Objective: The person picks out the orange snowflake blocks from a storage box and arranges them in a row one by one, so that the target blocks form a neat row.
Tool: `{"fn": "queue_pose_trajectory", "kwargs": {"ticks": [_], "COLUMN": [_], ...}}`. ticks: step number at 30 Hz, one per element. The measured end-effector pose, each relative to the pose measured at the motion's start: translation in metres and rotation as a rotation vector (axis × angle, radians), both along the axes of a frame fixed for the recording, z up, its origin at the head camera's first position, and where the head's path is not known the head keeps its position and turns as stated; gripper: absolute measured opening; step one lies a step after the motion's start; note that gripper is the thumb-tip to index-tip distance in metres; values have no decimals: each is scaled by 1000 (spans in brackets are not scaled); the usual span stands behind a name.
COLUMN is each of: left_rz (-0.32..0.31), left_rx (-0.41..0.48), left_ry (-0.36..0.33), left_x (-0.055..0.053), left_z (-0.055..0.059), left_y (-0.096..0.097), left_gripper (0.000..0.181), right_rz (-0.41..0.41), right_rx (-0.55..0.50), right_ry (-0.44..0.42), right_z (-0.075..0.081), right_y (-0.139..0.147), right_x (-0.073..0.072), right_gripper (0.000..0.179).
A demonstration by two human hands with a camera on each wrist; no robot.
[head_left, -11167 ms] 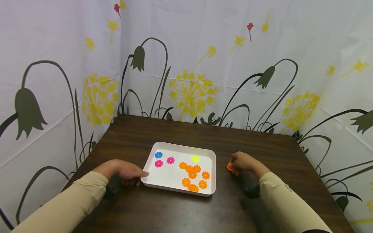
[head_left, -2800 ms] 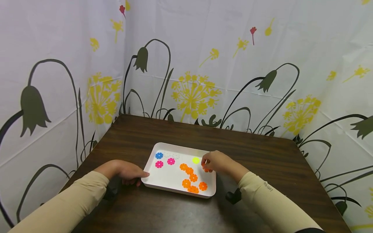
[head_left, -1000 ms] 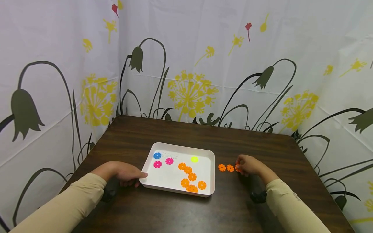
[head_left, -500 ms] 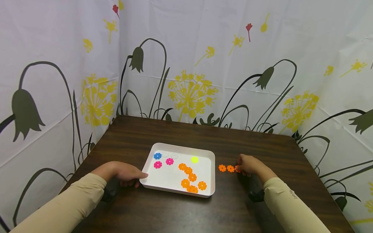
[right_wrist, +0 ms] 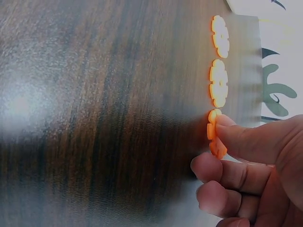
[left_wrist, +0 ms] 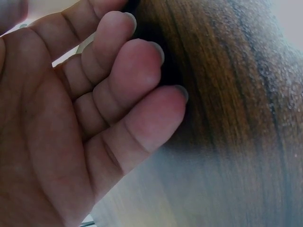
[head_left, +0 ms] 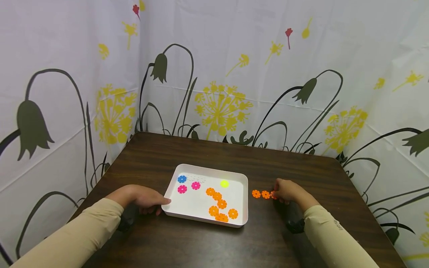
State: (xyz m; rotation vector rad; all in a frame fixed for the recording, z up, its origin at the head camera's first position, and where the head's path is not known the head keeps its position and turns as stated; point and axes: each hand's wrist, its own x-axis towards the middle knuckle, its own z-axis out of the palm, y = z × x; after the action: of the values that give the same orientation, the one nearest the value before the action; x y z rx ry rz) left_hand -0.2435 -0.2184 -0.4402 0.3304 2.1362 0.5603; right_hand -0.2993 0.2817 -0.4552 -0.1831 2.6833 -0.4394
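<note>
Orange flower-shaped disc point(right_wrist: 215, 137) — right hand point(head_left: 286, 190) pinches it, right of the tray point(head_left: 191, 203); left hand point(head_left: 148, 198) holds the tray's rim — sleeve writing point(head_left: 337, 224) too tiny.

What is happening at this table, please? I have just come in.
Someone is sorting through a white tray of small notched discs. The left hand holds the tray by its left edge. The right hand grips an orange disc at the end of a row, beside two loose orange discs lying on the dark table. Other orange discs are in the tray, with blue, pink, yellow and white pieces.
</note>
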Motion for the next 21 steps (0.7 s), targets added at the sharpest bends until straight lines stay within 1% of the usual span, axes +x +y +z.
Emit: {"fn": "queue_pose_trajectory", "kwargs": {"ticks": [7, 11, 13, 15, 18, 21], "left_rz": [-17, -17, -13, -12, -13, -27], "left_rx": [1, -6, -9, -10, -5, 3], "left_ry": [5, 8, 12, 14, 14, 10], "left_x": [-1, -1, -1, 0, 0, 0], "left_z": [-1, -1, 0, 1, 1, 1], "left_y": [1, 1, 1, 1, 0, 0], "left_gripper": [49, 49, 50, 50, 50, 50], "right_rz": [8, 52, 67, 79, 84, 95], "right_rx": [9, 29, 6, -45, -135, -185], "right_ry": [-2, 57, 79, 82, 42, 11], "right_z": [1, 10, 17, 26, 36, 45], "right_y": [1, 0, -4, -11, -25, -44], "right_x": [0, -3, -7, -10, -15, -18], "right_gripper": [16, 20, 23, 25, 28, 29]}}
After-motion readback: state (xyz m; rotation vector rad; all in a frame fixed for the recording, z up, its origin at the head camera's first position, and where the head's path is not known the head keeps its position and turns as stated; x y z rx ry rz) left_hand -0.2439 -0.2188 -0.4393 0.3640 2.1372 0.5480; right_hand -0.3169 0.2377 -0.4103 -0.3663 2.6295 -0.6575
